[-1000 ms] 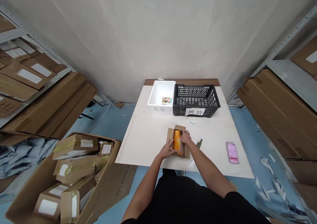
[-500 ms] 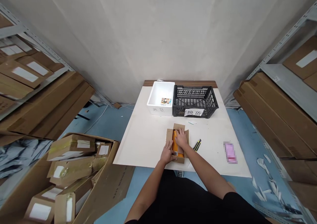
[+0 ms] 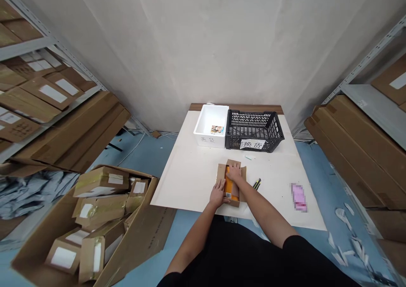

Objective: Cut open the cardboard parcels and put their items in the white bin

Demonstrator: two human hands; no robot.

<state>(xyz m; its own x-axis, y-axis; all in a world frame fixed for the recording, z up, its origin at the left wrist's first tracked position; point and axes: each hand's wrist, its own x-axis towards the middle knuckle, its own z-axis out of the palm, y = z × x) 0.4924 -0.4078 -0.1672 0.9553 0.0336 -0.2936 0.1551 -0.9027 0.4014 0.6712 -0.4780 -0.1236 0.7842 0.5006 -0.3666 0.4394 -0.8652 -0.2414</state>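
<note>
lately the right hand (image 3: 234,172) has shifted from the orange package (image 3: 228,187)'s side to lie flat-fingered over its far end; the left hand (image 3: 217,194) touches the carton (image 3: 221,172)'s left side, grip unclear. so the package sits inside, flaps unclosed.

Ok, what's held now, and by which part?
The left hand cups the near left corner of the cardboard box; the right hand lies over the far end of the orange item inside. Whether either grips is unclear.
</note>
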